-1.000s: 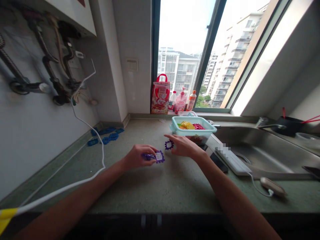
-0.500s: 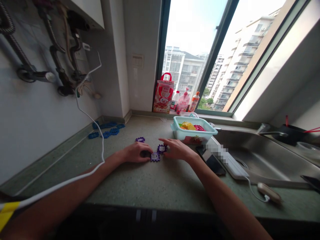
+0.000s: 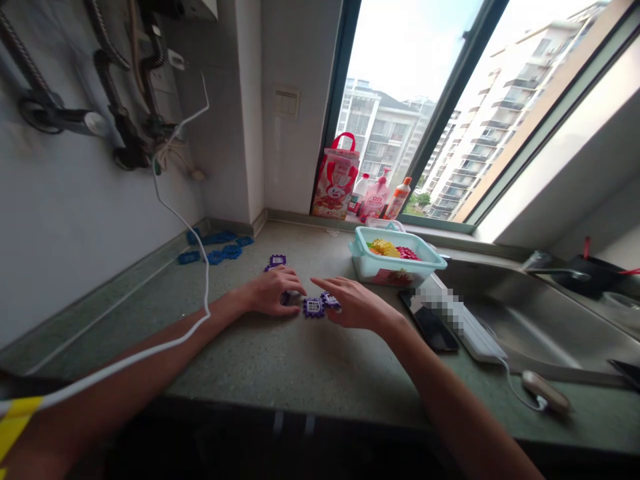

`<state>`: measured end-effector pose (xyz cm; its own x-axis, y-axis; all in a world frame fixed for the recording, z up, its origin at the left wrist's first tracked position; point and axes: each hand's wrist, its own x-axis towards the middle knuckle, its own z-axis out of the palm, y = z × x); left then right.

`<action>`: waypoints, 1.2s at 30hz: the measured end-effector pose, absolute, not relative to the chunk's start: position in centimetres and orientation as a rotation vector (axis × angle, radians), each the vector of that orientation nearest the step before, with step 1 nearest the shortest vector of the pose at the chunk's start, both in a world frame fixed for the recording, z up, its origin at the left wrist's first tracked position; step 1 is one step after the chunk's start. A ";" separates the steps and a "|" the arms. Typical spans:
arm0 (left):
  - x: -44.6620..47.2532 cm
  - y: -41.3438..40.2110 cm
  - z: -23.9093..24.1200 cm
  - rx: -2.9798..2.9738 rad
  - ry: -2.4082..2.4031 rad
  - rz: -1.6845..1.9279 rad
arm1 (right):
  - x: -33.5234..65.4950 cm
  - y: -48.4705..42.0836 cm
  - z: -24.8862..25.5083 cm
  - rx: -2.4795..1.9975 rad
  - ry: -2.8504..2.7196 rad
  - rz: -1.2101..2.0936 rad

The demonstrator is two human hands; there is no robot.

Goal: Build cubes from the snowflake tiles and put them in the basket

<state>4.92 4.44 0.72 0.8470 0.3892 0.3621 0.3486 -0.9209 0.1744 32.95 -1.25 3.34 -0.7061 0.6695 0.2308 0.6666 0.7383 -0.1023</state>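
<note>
My left hand is curled low over the counter, thumb and fingers round a purple notched building tile that is mostly hidden under it. Another purple tile with a white window pattern lies flat between my hands. My right hand has its index finger stretched out, while its thumb and other fingers close on a tilted purple tile beside the middle one. Whether those two tiles are joined I cannot tell. Just beyond my left fingers lies one more purple tile.
Several blue notched pieces lie at the back left. A pale turquoise tub holds yellow and pink pieces. Right of my hand are a black phone, a white power strip and the sink. A white cable crosses my left forearm.
My left fingers have drawn back from the middle tile, leaving a small gap. The tile at my right hand has tilted and turned. The whole view has shifted slightly.
</note>
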 end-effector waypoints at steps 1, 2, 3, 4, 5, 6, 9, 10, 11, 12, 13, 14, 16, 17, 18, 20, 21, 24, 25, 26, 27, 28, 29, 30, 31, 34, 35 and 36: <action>4.7 4.5 0.9 2.929 0.589 0.602 | 33.1 -1.1 3.3 -1.033 -2.667 0.050; 4.4 4.7 1.1 2.937 0.602 0.594 | 33.4 -0.8 3.2 -1.036 -2.640 0.069; 4.0 5.0 1.3 2.946 0.624 0.577 | 33.8 -0.5 3.1 -1.055 -2.617 0.079; 3.5 5.4 1.5 2.954 0.656 0.551 | 34.3 -0.1 3.0 -1.078 -2.608 0.091; 2.8 5.7 1.7 2.957 0.700 0.516 | 34.9 0.3 2.8 -1.101 -2.614 0.112; 2.2 6.1 1.9 2.955 0.751 0.479 | 35.3 0.7 2.6 -1.124 -2.631 0.144; 0.7 7.0 2.2 2.917 0.874 0.391 | 36.2 1.8 1.8 -1.192 -2.665 0.232; 0.4 7.1 2.2 2.899 0.891 0.378 | 36.3 2.0 1.6 -1.219 -2.653 0.223; 0.3 7.2 2.3 2.884 0.896 0.378 | 36.2 2.1 1.6 -1.244 -2.632 0.189; 0.3 7.2 2.5 2.871 0.892 0.392 | 36.1 2.0 1.6 -1.261 -2.609 0.138; 0.4 7.1 2.7 2.858 0.884 0.415 | 35.8 1.8 1.7 -1.265 -2.585 0.085; 0.5 6.9 2.9 2.842 0.875 0.435 | 35.4 1.5 1.8 -1.250 -2.566 0.045; 0.9 6.3 3.6 2.766 0.875 0.419 | 34.3 0.7 2.0 -1.172 -2.544 0.027; 1.0 5.9 3.9 2.706 0.889 0.359 | 33.7 0.4 2.0 -1.119 -2.548 0.044; 1.2 5.5 4.3 2.639 0.909 0.277 | 33.1 0.1 1.9 -1.070 -2.560 0.066; 1.5 4.8 4.7 2.520 0.970 0.114 | 32.2 -0.4 1.5 -0.997 -2.600 0.108; 1.7 4.6 4.8 2.484 0.999 0.056 | 31.9 -0.4 1.3 -0.979 -2.613 0.121; 2.0 4.4 4.4 2.456 1.052 -0.009 | 31.6 -0.3 0.7 -0.964 -2.612 0.150; 2.2 4.5 4.2 2.449 1.059 -0.016 | 31.7 -0.3 0.5 -0.962 -2.606 0.158; 2.3 4.6 4.0 2.439 1.061 -0.014 | 31.8 -0.2 0.5 -0.957 -2.601 0.163; 2.4 4.6 3.8 2.427 1.058 -0.006 | 31.8 -0.1 0.4 -0.947 -2.596 0.163; 2.4 4.6 3.6 2.417 1.054 0.006 | 31.9 -0.1 0.4 -0.935 -2.587 0.155; 2.5 4.6 3.5 2.408 1.048 0.017 | 31.9 0.0 0.4 -0.922 -2.571 0.138; 2.6 4.6 3.5 2.402 1.040 0.034 | 32.0 0.0 0.4 -0.905 -2.549 0.114; 2.7 4.5 3.5 2.395 1.025 0.064 | 31.9 0.0 0.4 -0.886 -2.518 0.083; 3.0 4.0 3.7 2.317 0.921 0.281 | 31.6 -0.2 0.5 -0.810 -2.406 0.016; 3.2 3.9 3.7 2.271 0.867 0.386 | 31.4 -0.3 0.5 -0.781 -2.371 0.008; 3.3 3.7 3.6 2.223 0.814 0.487 | 31.2 -0.4 0.5 -0.755 -2.340 0.008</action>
